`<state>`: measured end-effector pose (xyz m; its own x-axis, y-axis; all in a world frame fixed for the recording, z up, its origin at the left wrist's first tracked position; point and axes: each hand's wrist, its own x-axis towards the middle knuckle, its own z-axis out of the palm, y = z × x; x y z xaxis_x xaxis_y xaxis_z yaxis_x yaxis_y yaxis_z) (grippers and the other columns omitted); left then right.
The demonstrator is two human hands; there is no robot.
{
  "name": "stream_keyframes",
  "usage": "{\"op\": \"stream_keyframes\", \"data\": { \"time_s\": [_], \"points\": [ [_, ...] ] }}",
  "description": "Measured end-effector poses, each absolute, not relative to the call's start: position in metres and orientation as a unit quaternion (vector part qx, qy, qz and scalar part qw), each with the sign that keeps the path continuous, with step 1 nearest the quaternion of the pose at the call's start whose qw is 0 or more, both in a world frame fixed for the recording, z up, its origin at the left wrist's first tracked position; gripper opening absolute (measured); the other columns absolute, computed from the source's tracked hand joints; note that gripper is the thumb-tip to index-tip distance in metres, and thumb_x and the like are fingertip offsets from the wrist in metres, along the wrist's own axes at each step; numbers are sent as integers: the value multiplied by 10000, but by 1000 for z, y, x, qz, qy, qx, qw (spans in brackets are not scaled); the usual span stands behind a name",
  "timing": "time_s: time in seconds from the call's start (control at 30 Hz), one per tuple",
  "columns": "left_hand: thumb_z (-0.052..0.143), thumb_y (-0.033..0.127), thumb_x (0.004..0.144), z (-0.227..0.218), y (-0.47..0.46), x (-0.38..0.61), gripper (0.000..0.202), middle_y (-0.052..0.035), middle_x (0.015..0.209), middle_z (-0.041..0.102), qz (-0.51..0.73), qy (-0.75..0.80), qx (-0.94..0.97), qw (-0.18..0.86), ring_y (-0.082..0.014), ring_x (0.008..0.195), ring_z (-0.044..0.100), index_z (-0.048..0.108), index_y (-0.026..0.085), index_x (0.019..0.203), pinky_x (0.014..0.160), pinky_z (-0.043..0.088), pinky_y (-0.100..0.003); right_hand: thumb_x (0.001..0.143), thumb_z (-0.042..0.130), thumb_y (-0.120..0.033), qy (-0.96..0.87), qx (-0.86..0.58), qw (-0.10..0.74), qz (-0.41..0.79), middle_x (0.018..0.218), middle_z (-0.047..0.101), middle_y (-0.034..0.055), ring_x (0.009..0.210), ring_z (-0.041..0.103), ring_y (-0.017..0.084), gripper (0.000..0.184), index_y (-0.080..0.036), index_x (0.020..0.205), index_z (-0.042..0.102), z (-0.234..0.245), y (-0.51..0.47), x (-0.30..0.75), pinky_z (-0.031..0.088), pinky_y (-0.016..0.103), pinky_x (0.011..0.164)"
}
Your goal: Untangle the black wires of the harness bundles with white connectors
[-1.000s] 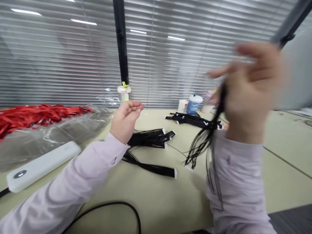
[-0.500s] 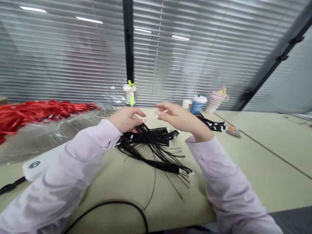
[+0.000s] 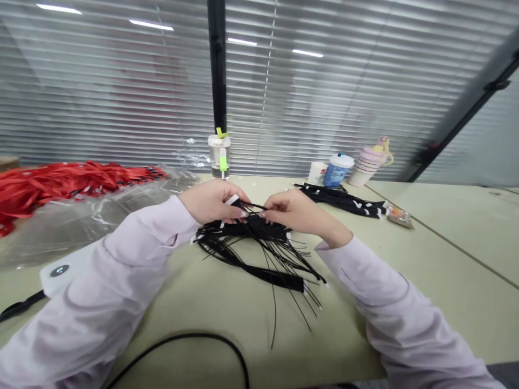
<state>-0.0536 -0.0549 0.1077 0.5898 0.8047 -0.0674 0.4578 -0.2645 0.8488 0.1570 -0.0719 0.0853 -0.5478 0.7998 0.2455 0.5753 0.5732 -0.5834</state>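
Observation:
A loose bunch of thin black cords (image 3: 279, 254) with small white ends fans out over the pale green table (image 3: 425, 270) in front of me. My left hand (image 3: 213, 201) is closed on the gathered top of the bunch, a white tag showing at its fingertips. My right hand (image 3: 294, 212) pinches the same cords just to the right, fingers curled. Under them lie bundled black cords (image 3: 243, 259) with white bands.
Red lanyards (image 3: 60, 181) lie on clear plastic bags (image 3: 81, 216) at the left. A white power bank (image 3: 60, 273) and a black cable (image 3: 194, 340) are near me. A clear bottle (image 3: 219, 156), cups (image 3: 336, 169) and another black bundle (image 3: 344, 200) stand at the back.
My right hand came down from high on the right with the cords, laid them on the table, and both hands have now closed together on the bunch's top end.

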Motion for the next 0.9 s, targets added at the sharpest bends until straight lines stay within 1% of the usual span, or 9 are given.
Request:
{"op": "stream_keyframes", "data": {
  "time_s": [0.1, 0.2, 0.33, 0.43, 0.53, 0.63, 0.73, 0.8, 0.9],
  "points": [
    [686, 222, 586, 107, -54, -53, 229, 5, 670, 678, 225, 405, 751, 471, -119, 581, 630, 637, 180, 805, 572, 534, -242, 769, 527, -340, -857, -406, 234, 213, 574, 491, -29, 521, 384, 54, 218, -142, 687, 568, 89, -72, 165, 295, 199, 504],
    [717, 222, 547, 106, -54, -52, 214, -22, 665, 682, 244, 409, 741, 473, -126, 552, 623, 662, 169, 748, 541, 533, -246, 799, 487, -404, -868, -390, 188, 244, 579, 508, -22, 524, 415, 62, 295, -139, 702, 574, 89, -72, 171, 320, 195, 499],
    [743, 217, 506, 105, -54, -52, 251, -32, 643, 685, 282, 436, 710, 476, -158, 577, 646, 668, 165, 739, 538, 545, -262, 814, 470, -425, -871, -379, 155, 270, 689, 565, 0, 586, 470, 75, 327, -141, 893, 610, 79, -72, 179, 383, 198, 549],
    [734, 215, 519, 107, -54, -53, 237, -23, 622, 683, 306, 457, 701, 453, -152, 537, 642, 670, 169, 743, 505, 538, -247, 821, 470, -386, -865, -402, 168, 249, 790, 597, 13, 623, 490, 81, 328, -159, 1026, 587, 65, -73, 188, 398, 202, 570],
    [724, 197, 536, 110, -51, -57, 222, -7, 581, 669, 326, 502, 682, 420, -119, 457, 607, 679, 166, 751, 466, 516, -214, 849, 416, -386, -850, -448, 204, 188, 715, 583, 13, 602, 482, 91, 320, -145, 902, 621, 49, -73, 200, 390, 215, 566],
    [717, 185, 558, 108, -43, -61, 200, -2, 575, 660, 351, 532, 654, 407, -105, 472, 607, 683, 159, 753, 508, 528, -207, 864, 382, -354, -818, -509, 255, 84, 671, 553, 45, 642, 491, 135, 347, -127, 772, 628, 34, -72, 214, 395, 274, 637],
    [725, 174, 550, 100, -34, -64, 177, -13, 576, 650, 381, 555, 627, 391, -122, 491, 618, 677, 149, 719, 525, 540, -230, 829, 427, -278, -782, -550, 292, -5, 912, 572, 144, 867, 520, 225, 283, -101, 898, 636, 24, -73, 224, 388, 360, 783],
    [723, 173, 551, 95, -30, -63, 165, -24, 580, 647, 397, 570, 612, 377, -138, 496, 625, 678, 149, 707, 536, 545, -253, 805, 455, -246, -773, -560, 296, -26, 1030, 563, 169, 941, 523, 252, 302, -101, 1020, 610, 22, -76, 226, 390, 378, 813],
    [699, 179, 569, 86, -24, -61, 172, -26, 596, 645, 421, 578, 604, 351, -152, 509, 631, 682, 157, 738, 556, 545, -279, 826, 435, -231, -780, -558, 283, -9, 876, 639, 90, 741, 584, 193, 298, -164, 1069, 593, 25, -89, 222, 435, 323, 694]
  ]
}}
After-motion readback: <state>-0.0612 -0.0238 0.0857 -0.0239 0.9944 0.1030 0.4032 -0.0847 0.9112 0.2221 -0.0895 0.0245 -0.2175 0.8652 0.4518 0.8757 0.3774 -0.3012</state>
